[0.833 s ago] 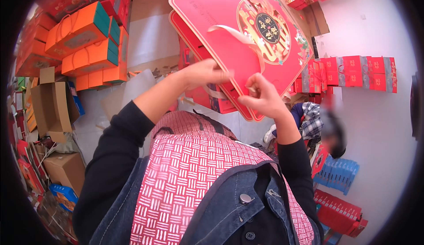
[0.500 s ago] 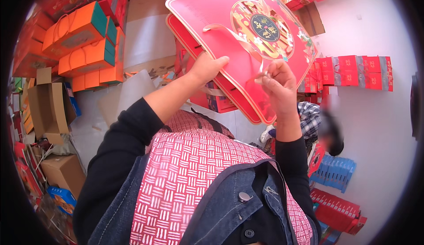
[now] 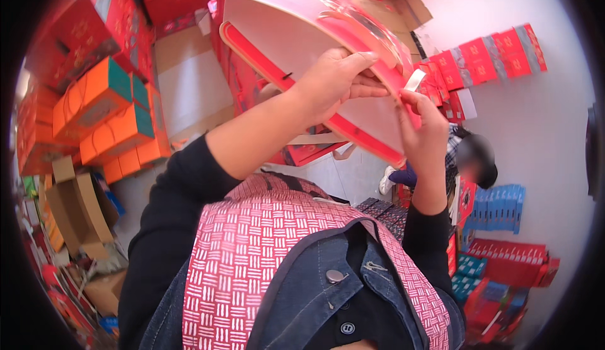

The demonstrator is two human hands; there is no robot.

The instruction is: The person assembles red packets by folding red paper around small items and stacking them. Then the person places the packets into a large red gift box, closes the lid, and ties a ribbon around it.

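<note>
A red and pink flat gift box (image 3: pixel 271 60) is held up in front of me, its two panels spread apart so the pale inner side shows. My left hand (image 3: pixel 337 85) grips the lifted upper panel at its edge, thumb on the outside and fingers in the gap. At the same edge my right hand (image 3: pixel 425 123) pinches a whitish ribbon (image 3: pixel 414 80), which stands up from the panel. The exact hold of the right fingertips is partly hidden. The printed outer face is seen at a steep slant.
Orange and green boxes (image 3: pixel 94 94) are stacked at the left, above an open brown carton (image 3: pixel 79 211). Red boxes (image 3: pixel 485 58) line the right wall, with blue boxes (image 3: pixel 498 208) lower down. Another person (image 3: pixel 476 161) is low down at the right, beyond my right arm.
The upper panel has tilted up, and its printed face has turned away. My left hand has moved right and into the gap between the panels. My right hand has shifted right with the ribbon.
</note>
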